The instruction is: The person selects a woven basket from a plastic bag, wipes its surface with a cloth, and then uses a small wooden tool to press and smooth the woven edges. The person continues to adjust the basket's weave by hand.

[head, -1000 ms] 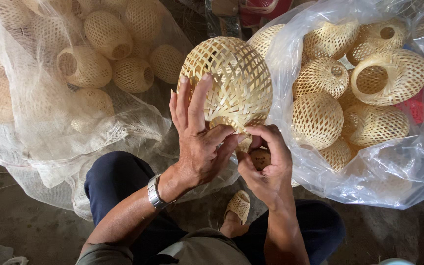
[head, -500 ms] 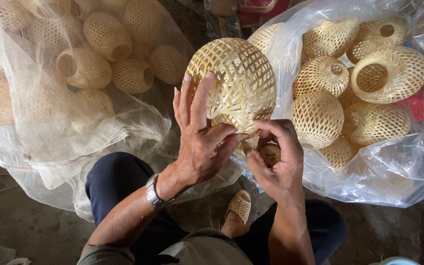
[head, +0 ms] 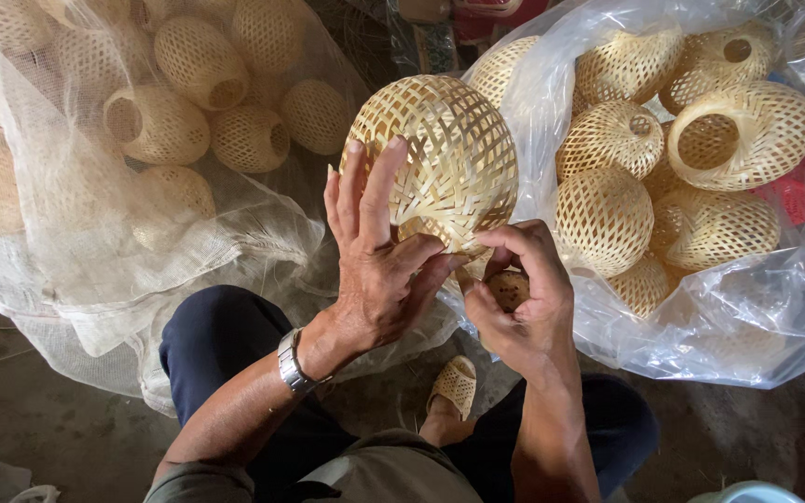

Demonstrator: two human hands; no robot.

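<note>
A round woven bamboo basket (head: 444, 149), pale yellow with an open lattice, is held up in front of me above my knees. My left hand (head: 379, 256) lies flat against its left side, fingers spread upward and thumb under its lower rim. My right hand (head: 519, 293) is curled at the basket's lower edge, pinching the rim strips with finger and thumb. A metal watch (head: 293, 365) sits on my left wrist.
A clear plastic bag (head: 775, 307) on the right holds several similar woven baskets (head: 607, 214). A white mesh net sack (head: 95, 270) on the left holds several more. My dark trousers (head: 225, 345) and a woven sandal (head: 457, 384) are below, on a bare concrete floor.
The basket has turned a little in my hands. My right hand has shifted slightly right along the lower rim; my left hand keeps its hold.
</note>
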